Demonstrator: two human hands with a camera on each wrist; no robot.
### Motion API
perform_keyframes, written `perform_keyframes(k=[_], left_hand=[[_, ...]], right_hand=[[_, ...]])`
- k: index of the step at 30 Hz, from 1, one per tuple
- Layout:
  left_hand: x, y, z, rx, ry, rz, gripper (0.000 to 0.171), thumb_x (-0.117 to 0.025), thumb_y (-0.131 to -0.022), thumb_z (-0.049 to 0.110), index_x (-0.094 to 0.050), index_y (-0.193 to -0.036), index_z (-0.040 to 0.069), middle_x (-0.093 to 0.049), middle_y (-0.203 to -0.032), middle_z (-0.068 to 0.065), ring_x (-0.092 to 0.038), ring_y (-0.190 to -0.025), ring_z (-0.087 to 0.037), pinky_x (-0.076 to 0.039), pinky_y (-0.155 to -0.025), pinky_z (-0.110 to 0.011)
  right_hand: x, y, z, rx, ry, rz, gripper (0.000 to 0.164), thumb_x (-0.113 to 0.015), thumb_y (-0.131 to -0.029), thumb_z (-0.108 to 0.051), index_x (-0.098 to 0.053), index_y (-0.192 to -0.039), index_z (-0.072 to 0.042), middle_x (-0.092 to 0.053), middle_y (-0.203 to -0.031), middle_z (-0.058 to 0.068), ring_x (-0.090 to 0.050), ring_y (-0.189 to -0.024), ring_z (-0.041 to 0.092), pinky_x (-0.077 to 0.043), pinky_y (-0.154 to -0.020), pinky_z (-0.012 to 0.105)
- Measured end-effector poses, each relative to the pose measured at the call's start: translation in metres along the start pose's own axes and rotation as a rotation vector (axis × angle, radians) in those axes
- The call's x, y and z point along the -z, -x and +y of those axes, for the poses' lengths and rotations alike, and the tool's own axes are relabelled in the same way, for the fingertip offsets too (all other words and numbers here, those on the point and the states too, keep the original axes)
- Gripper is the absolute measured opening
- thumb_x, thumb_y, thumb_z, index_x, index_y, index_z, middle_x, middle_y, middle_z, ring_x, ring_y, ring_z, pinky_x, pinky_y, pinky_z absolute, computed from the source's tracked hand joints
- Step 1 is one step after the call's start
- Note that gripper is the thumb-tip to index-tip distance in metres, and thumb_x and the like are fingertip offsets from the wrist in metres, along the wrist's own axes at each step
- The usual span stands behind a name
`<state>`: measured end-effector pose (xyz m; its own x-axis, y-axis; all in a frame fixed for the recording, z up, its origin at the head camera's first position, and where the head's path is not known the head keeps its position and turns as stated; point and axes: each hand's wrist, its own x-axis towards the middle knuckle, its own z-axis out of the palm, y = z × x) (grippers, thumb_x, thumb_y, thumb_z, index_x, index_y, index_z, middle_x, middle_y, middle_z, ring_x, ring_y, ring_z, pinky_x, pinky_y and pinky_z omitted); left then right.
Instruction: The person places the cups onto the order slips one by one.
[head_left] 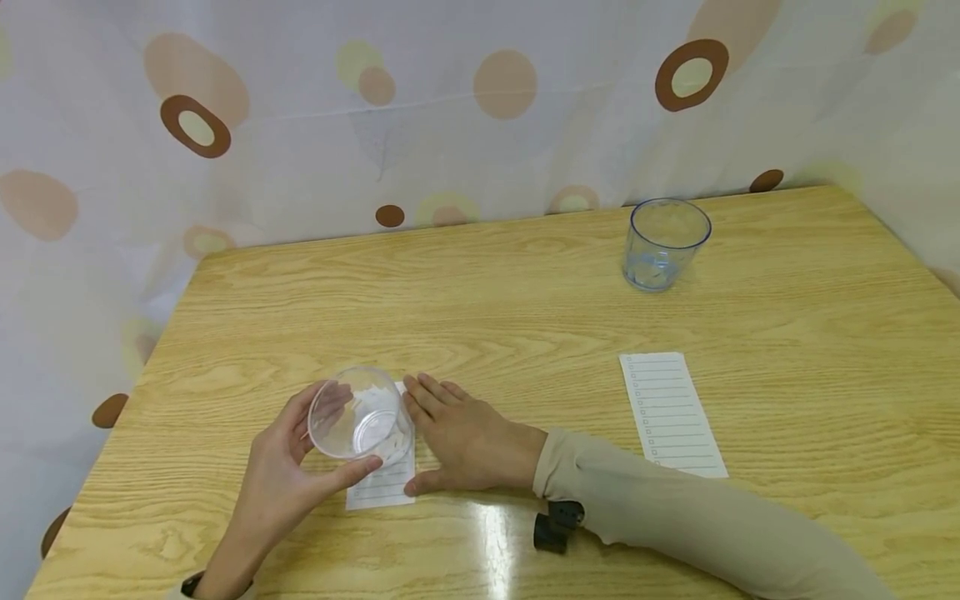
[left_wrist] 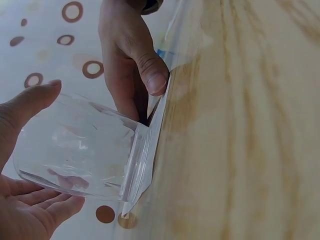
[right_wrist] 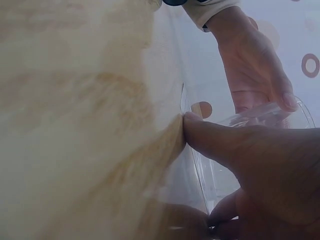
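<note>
My left hand (head_left: 288,467) holds a clear plastic cup (head_left: 360,417), thumb on the near side and fingers round the far left side. Under the cup lies a white lined paper slip (head_left: 381,492), its lower end showing. In the left wrist view the cup's base (left_wrist: 135,165) meets the paper, whose edge lifts slightly off the table. My right hand (head_left: 472,442) lies palm down to the right of the cup, its fingers extended. Its thumb (right_wrist: 200,132) and fingertips touch the slip's right edge.
A second clear cup with a blue rim (head_left: 667,246) stands upright at the back right of the wooden table (head_left: 450,300). A second lined checklist slip (head_left: 673,415) lies flat in front of it. Behind the table hangs a spotted curtain (head_left: 300,75).
</note>
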<state>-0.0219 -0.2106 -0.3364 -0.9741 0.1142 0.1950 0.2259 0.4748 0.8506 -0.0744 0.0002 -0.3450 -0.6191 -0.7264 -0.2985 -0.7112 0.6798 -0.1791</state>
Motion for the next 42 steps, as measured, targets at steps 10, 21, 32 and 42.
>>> perform_keyframes(k=[10, 21, 32, 42], left_hand=[[0.011, -0.002, 0.018, -0.176, -0.087, 0.04, 0.105, -0.09, -0.06, -0.001, -0.036, -0.149, 0.01, -0.042, -0.147, -0.009, -0.038, -0.137, -0.016, -0.031, -0.107, -0.016], [-0.004, -0.014, 0.047, -0.313, -0.291, 0.023, 0.082, -0.082, -0.076, 0.011, -0.042, -0.147, 0.016, -0.05, -0.142, -0.005, -0.044, -0.132, -0.026, -0.036, -0.108, -0.038], [-0.022, -0.03, 0.065, -0.239, -0.44, -0.138, 0.066, -0.071, -0.089, 0.034, -0.046, -0.14, 0.0, -0.048, -0.142, -0.017, -0.046, -0.13, -0.036, -0.041, -0.101, -0.055], [-0.043, -0.04, 0.07, -0.183, -0.459, -0.244, 0.072, -0.067, -0.09, 0.042, -0.043, -0.141, -0.003, -0.043, -0.145, -0.021, -0.043, -0.132, -0.036, -0.04, -0.103, -0.052]], right_hand=[[0.003, 0.004, 0.005, 0.005, -0.069, 0.021, 0.102, -0.051, -0.086, -0.068, -0.016, -0.153, 0.0, -0.003, -0.16, 0.014, -0.001, -0.147, 0.025, -0.009, -0.119, 0.036], [0.025, 0.02, 0.037, -0.044, -0.13, 0.087, 0.101, -0.05, -0.089, -0.066, -0.014, -0.152, 0.003, -0.001, -0.16, 0.016, 0.0, -0.147, 0.027, -0.011, -0.118, 0.039], [0.048, 0.035, 0.079, -0.121, -0.119, 0.255, 0.094, -0.062, -0.09, -0.053, -0.022, -0.149, 0.008, -0.011, -0.158, 0.022, -0.011, -0.146, 0.032, -0.019, -0.116, 0.045], [0.069, 0.061, 0.129, -0.241, -0.166, 0.345, 0.095, -0.066, -0.089, -0.047, -0.02, -0.149, 0.01, -0.012, -0.157, 0.026, -0.009, -0.146, 0.037, -0.017, -0.116, 0.05]])
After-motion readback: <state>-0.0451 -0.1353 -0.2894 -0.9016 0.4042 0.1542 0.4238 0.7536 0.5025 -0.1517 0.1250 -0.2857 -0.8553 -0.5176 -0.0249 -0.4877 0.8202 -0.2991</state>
